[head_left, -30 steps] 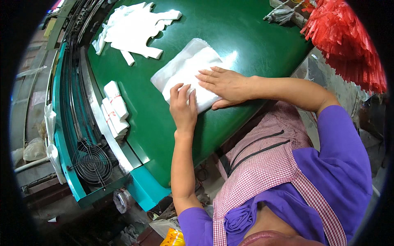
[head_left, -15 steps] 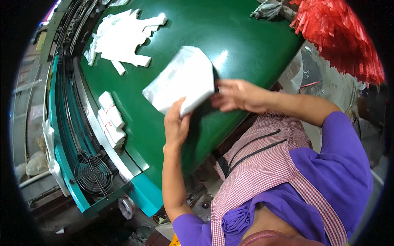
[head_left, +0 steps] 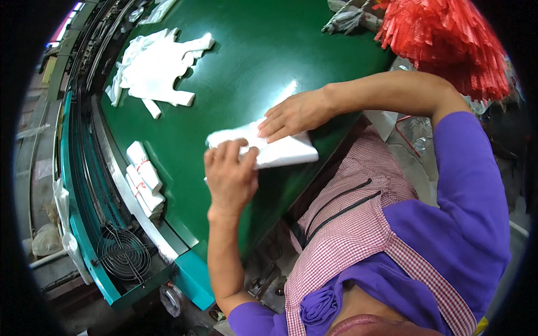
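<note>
A folded stack of white plastic bags (head_left: 288,152) lies near the front edge of the green tabletop (head_left: 246,67). My left hand (head_left: 231,176) grips its left end, fingers curled over the top. From the right, my right hand (head_left: 297,116) presses flat on the upper side of the fold, its fingers stretched out and holding nothing. Farther left sits a loose pile of white plastic bags (head_left: 157,70) with handle strips sticking out. Rolled white bundles with red bands (head_left: 145,176) rest by the table's left edge.
Along the left runs a teal machine frame (head_left: 92,246) with a round wire fan guard (head_left: 121,252). A large bunch of red plastic strips (head_left: 443,42) hangs at the far right, beside a tied grey bundle (head_left: 344,19).
The bags have come down onto the table and been folded narrower. My right hand has moved from their right side onto the top; my left has shifted slightly left, fingers over them.
</note>
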Demonstrator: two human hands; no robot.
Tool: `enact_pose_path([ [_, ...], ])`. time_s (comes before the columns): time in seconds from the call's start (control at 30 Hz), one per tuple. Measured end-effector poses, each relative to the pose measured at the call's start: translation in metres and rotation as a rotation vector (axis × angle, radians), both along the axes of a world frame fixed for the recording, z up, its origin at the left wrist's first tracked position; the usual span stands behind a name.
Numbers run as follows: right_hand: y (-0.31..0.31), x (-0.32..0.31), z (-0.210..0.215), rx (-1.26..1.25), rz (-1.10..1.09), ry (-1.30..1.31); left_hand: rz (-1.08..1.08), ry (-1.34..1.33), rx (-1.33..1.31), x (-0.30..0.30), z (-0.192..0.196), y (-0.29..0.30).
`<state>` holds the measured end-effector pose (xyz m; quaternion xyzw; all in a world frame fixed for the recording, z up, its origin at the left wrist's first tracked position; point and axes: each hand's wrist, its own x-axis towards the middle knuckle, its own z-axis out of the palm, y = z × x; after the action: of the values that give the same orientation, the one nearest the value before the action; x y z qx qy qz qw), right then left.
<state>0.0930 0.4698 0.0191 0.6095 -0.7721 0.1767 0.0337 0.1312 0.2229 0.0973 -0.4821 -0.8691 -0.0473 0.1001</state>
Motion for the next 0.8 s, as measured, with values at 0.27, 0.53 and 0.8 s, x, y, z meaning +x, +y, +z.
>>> enact_pose_path([
  [0.27,0.015,0.036,0.015,-0.085,-0.155,-0.53,0.212,-0.465,0.047,0.03,-0.038,-0.007],
  [0.53,-0.005,0.076,0.017,-0.181,-0.457,-0.284,0.427,-0.579,0.157,0.056,-0.032,-0.033],
  [0.8,-0.012,0.02,-0.001,-0.856,-0.615,-0.918,0.32,-0.337,0.262,0.014,-0.047,-0.001],
])
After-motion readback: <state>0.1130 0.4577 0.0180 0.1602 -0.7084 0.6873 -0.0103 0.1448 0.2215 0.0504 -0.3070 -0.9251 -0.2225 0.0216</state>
